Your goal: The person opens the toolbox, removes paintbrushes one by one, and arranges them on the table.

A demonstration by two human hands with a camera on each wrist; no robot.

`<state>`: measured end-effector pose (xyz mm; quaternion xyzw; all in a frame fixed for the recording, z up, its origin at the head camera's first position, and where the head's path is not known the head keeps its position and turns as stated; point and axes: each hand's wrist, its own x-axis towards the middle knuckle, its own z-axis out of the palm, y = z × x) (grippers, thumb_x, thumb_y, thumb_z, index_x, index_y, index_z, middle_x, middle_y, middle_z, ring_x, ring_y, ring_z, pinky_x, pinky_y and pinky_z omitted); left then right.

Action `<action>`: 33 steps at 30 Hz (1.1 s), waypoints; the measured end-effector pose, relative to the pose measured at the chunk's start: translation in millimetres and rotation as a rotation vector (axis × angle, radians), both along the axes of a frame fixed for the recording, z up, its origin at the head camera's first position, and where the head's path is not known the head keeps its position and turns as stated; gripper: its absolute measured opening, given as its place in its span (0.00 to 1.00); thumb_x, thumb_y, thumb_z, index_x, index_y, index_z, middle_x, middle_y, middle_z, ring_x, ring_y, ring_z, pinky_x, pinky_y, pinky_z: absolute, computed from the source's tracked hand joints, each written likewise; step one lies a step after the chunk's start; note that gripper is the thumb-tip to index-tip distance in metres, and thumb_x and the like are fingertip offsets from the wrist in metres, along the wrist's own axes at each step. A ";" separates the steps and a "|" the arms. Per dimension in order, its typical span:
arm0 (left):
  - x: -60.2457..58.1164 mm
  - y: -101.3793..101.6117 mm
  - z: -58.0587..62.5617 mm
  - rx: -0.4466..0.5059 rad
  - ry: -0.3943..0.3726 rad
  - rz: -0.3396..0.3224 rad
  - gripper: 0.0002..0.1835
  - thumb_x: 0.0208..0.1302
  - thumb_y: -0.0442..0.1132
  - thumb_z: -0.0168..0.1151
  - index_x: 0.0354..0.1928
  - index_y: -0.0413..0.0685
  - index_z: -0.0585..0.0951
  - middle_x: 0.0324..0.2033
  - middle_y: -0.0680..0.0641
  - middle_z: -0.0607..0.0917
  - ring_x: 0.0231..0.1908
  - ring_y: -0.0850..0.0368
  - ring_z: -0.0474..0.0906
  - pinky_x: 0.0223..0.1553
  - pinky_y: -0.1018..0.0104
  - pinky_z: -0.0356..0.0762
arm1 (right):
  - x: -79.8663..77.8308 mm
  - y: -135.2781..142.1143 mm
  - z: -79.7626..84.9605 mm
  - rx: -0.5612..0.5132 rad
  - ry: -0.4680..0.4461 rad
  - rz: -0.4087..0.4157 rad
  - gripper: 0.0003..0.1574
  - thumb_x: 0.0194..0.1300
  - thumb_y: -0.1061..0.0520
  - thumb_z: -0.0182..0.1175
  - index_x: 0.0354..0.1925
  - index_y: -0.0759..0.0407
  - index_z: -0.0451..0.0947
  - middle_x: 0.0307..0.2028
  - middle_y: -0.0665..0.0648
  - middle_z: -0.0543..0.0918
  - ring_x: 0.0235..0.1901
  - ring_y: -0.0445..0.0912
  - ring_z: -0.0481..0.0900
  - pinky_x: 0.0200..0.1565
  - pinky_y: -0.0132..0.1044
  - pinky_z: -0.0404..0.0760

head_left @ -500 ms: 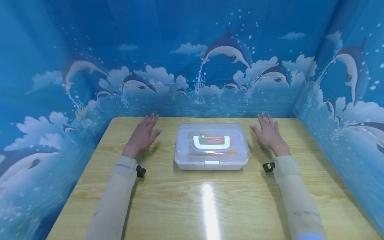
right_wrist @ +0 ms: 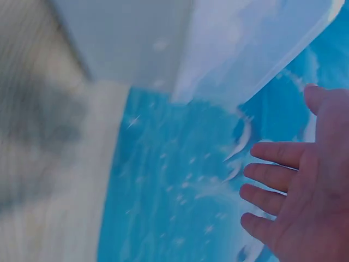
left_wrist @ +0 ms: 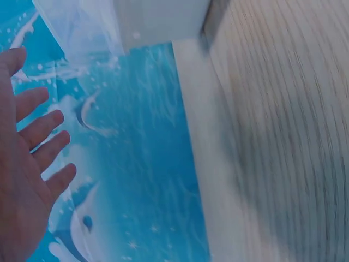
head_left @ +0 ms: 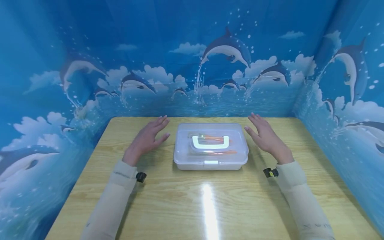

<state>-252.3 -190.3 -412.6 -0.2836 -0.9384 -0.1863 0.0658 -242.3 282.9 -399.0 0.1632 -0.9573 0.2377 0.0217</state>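
Observation:
A translucent plastic storage box (head_left: 183, 146) with a latched lid lies in the middle of the table in the head view. A white carrying handle (head_left: 211, 146) lies folded on its lid, and orange sticks (head_left: 220, 152) show through from inside. To the left of the box my left hand (head_left: 147, 138) is raised with straight, slightly parted fingers, holding nothing. On the other side my right hand (head_left: 267, 136) has its thumb near the box's right edge, fingers extended. Both palms face the box, and in each wrist view the box's end (left_wrist: 158, 24) fills the top.
The box rests on a wood-grain table (head_left: 168, 203) with a bright light reflection near the front. Blue dolphin-print curtains (head_left: 162, 43) enclose the back and both sides. Each wrist carries a small black camera (head_left: 141, 177).
Both hands have lifted from the tabletop, turned their palms inward and moved closer to the box from either side. The box has stayed in place.

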 end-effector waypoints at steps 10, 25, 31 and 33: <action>22.2 20.3 8.1 0.050 0.194 -0.183 0.34 0.73 0.49 0.61 0.75 0.44 0.68 0.74 0.41 0.69 0.74 0.40 0.63 0.75 0.41 0.62 | 34.4 -39.3 21.1 -0.048 0.041 0.176 0.41 0.79 0.43 0.51 0.79 0.60 0.55 0.79 0.65 0.54 0.78 0.64 0.49 0.75 0.68 0.53; 37.7 43.0 -8.0 0.071 0.365 -0.344 0.35 0.78 0.60 0.47 0.71 0.40 0.72 0.71 0.39 0.73 0.71 0.38 0.67 0.71 0.41 0.68 | 80.0 -85.7 7.8 -0.192 0.231 0.515 0.32 0.70 0.60 0.64 0.70 0.60 0.71 0.68 0.60 0.74 0.70 0.54 0.69 0.70 0.58 0.70; 40.7 48.8 -16.1 0.087 0.426 -0.392 0.34 0.78 0.59 0.48 0.71 0.40 0.72 0.70 0.39 0.74 0.70 0.38 0.69 0.71 0.44 0.69 | 92.3 -98.1 -5.6 -0.200 0.197 0.603 0.27 0.71 0.60 0.63 0.66 0.58 0.75 0.64 0.56 0.79 0.66 0.51 0.74 0.69 0.53 0.73; 41.8 50.0 -17.2 0.090 0.428 -0.404 0.33 0.77 0.59 0.50 0.71 0.40 0.73 0.69 0.39 0.75 0.70 0.38 0.69 0.72 0.45 0.69 | 96.4 -101.8 -10.5 -0.190 0.156 0.621 0.25 0.72 0.58 0.63 0.65 0.57 0.77 0.62 0.55 0.81 0.64 0.49 0.76 0.68 0.52 0.75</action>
